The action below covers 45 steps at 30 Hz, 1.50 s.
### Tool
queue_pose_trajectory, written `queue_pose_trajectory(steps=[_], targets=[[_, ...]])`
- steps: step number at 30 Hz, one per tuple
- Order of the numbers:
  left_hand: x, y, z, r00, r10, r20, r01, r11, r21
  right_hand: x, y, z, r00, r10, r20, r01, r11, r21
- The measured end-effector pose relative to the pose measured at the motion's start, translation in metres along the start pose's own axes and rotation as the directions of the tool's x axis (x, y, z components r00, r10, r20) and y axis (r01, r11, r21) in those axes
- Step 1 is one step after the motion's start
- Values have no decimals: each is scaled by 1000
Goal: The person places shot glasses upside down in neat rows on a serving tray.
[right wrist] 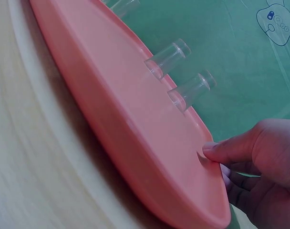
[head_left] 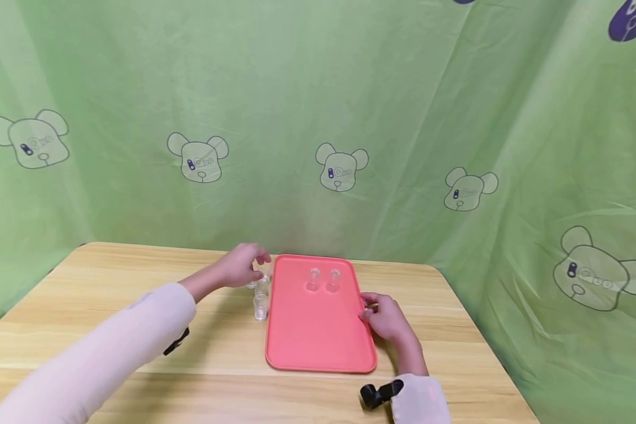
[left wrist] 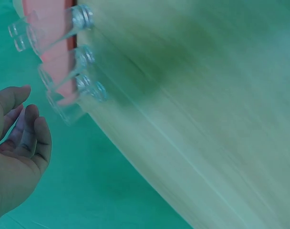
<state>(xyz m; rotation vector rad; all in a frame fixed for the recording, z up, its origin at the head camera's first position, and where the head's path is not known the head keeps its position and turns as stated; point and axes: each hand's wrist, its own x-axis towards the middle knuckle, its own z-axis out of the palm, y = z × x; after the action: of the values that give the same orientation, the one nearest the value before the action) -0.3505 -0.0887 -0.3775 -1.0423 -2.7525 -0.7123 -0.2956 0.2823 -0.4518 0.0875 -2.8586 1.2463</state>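
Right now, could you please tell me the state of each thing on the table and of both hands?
Tray: flat on the table, right edge held.
Two glasses on tray: upright, empty, side by side at the far end.
Glasses beside tray: upright, empty, clustered on the table off its left edge.
Left hand: open, over that cluster, holding nothing.
Right hand: thumb on the tray's rim, gripping it.

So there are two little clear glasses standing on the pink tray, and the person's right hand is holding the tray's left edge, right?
Not quite: the right hand holds the pink tray at its right edge, as the head view shows. Two clear glasses do stand on it.
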Motion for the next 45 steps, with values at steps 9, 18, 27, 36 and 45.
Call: queue_pose_trajectory(steps=[9,18,27,36,45], targets=[[-19,-19,3,994,-106,-12,106,994,-31,-1,-1,0,1000,4,2,-4,1000,10],[-21,-32,7,985,-171,-35,168,983,-73,0,0,0,1000,1,-1,-1,1000,4],[-20,-45,13,962,-271,31,272,952,-141,-1,0,0,1000,1,3,-1,1000,-10],[-18,-55,19,955,-287,78,296,940,-171,-2,-2,-1,1000,0,1,0,1000,-11],[-12,-57,27,941,-322,104,337,919,-205,-3,-5,-1,1000,5,6,-5,1000,-14]])
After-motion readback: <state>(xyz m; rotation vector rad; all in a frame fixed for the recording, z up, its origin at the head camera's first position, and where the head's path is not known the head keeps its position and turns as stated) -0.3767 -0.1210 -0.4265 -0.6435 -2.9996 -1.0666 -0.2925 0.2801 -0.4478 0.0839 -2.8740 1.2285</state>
